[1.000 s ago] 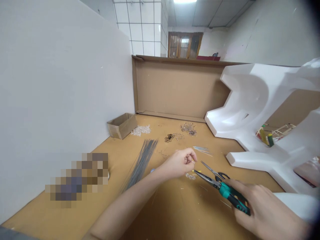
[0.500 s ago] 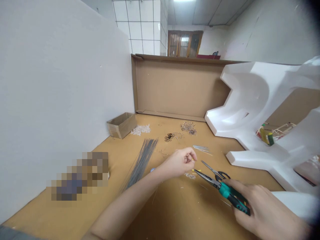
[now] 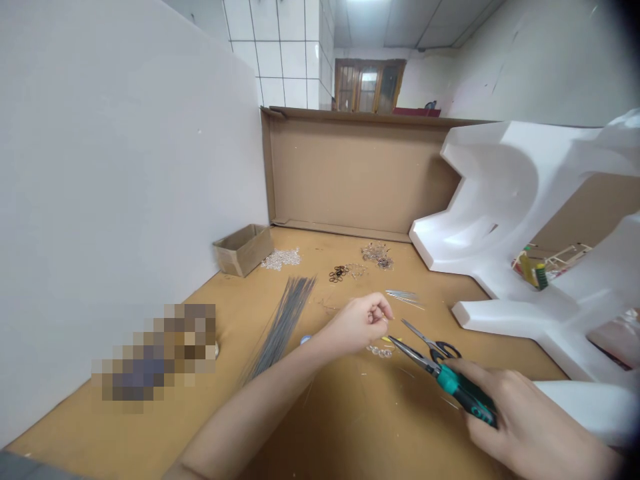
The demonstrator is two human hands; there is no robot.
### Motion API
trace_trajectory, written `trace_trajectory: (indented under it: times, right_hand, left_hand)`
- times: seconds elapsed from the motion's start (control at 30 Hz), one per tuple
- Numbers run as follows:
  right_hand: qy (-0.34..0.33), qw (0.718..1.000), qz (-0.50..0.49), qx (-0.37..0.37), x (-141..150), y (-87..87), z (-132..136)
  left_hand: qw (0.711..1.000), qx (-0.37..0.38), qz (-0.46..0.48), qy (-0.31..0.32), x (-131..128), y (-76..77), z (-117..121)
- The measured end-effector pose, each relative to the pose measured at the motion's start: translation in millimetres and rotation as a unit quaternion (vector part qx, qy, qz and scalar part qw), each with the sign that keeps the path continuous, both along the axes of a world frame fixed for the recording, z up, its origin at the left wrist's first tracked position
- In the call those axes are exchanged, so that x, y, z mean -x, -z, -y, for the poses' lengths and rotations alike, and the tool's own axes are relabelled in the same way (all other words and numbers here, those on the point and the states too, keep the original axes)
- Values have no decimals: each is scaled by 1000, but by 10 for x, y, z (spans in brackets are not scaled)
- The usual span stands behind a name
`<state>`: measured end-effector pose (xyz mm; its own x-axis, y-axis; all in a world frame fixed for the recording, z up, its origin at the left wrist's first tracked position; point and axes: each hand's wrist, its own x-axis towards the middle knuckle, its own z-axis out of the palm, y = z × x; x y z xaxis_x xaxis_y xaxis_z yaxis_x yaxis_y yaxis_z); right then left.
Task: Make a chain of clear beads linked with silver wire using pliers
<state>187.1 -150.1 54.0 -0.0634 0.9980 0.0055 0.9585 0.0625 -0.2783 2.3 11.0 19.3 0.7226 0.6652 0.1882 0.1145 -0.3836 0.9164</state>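
Observation:
My right hand (image 3: pixel 515 407) is wrapped round the green-and-black handles of long-nose pliers (image 3: pixel 447 380). Their metal tips point left, close to my left hand (image 3: pixel 363 323). The fingers of that hand are pinched together above the table; whatever lies between them is too small to make out. Scissors (image 3: pixel 433 343) with black handles lie just behind the pliers. Under my left hand are several clear rings or beads (image 3: pixel 380 351) and a small yellow item (image 3: pixel 390 339). To the left of my forearm lies a bundle of thin grey wires (image 3: pixel 285 327).
A small cardboard box (image 3: pixel 243 257) stands at the back left beside a pile of clear bits (image 3: pixel 281 259). Black rings (image 3: pixel 339 273), small metal pieces (image 3: pixel 379 255) and thin rods (image 3: pixel 404 297) lie farther back. White foam packing (image 3: pixel 450 247) borders the right side, a cardboard wall (image 3: pixel 360 173) the back.
The pliers and my right hand have shifted very slightly up and left. My left hand has barely moved, its fingers still pinched.

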Motion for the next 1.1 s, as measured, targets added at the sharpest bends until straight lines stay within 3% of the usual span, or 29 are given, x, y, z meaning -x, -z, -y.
trace_trajectory:
  times: [0.3,0.53,0.83,1.1]
  right_hand:
    - [-8,999,19,-25,9,3,1]
    - [4,1000,9,13,70,-11,-16]
    - [9,1000,3,9,42,51,-18]
    - [21,1000,3,2,-11,88,-31]
  left_hand:
    - [1000,3,-1,-1,-1,14,5]
    - [1000,-10,5,-14,-3,-12,25]
    - [1000,-11,22,-18,-11,-18,41]
    - [999,29,18,9,49,-147,44]
